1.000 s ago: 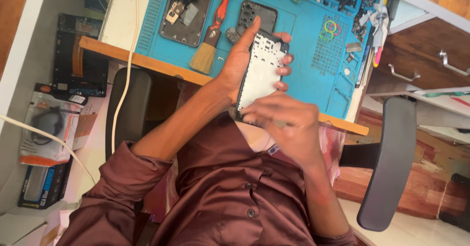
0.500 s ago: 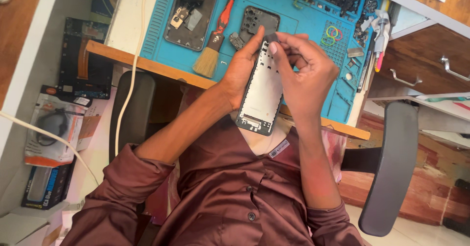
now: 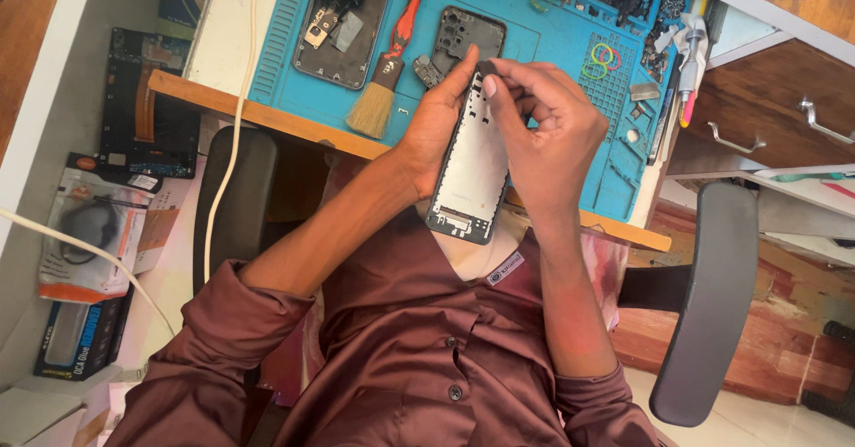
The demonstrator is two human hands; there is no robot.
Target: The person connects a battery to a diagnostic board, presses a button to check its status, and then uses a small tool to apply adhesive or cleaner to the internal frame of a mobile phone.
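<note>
A phone frame (image 3: pixel 472 175) with a pale inner plate and a dark rim is held upright over my lap, at the desk's front edge. My left hand (image 3: pixel 434 135) grips its left side from behind, fingers reaching up to its top corner. My right hand (image 3: pixel 545 135) sits on its right side, with thumb and forefinger pinched at the frame's top end. Whether anything small is between those fingertips cannot be made out.
A blue repair mat (image 3: pixel 552 28) on the desk carries an opened phone body (image 3: pixel 343 24), a dark phone mid-frame (image 3: pixel 463 42), a red-handled brush (image 3: pixel 383 77), coloured rings and small parts. Drawers (image 3: pixel 757 126) stand at the right, chair armrests (image 3: pixel 704 304) either side, a white cable (image 3: pixel 233 135) and packaged items (image 3: pixel 89 233) at the left.
My right hand has moved from the frame's lower end up to its top end and now pinches there. My left hand has kept hold of the frame.
</note>
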